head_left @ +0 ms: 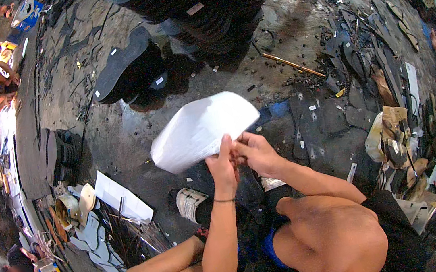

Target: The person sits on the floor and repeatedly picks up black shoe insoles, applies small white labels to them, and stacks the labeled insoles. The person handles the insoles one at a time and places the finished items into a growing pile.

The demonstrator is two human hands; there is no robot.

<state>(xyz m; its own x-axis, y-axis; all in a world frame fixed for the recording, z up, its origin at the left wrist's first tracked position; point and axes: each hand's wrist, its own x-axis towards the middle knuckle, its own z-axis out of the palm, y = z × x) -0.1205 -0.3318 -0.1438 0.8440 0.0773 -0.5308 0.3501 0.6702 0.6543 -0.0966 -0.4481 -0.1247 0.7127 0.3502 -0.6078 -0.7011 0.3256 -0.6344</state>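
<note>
Seated person, knees up, working over a dark, littered floor (291,24). Both hands meet at the lower right edge of a stack of white sheets (199,130), held in the air in front of the knees. Left hand (223,164) pinches the stack's edge, thumb and fingers closed on it. Right hand (256,152) touches the same edge just beside the left, fingers curled in; whether it clamps the sheets or only picks at a corner, cannot tell.

Stack looks thin, light and flexible: it bows gently away from the hands. Likely smooth, so single sheets could slide or fan out. Best hold is along the near edge, gripped flat across all layers.

Nearby: piles of black shoe soles (131,72) beyond the stack, another white sheet (121,197) lying on the floor to the left.
</note>
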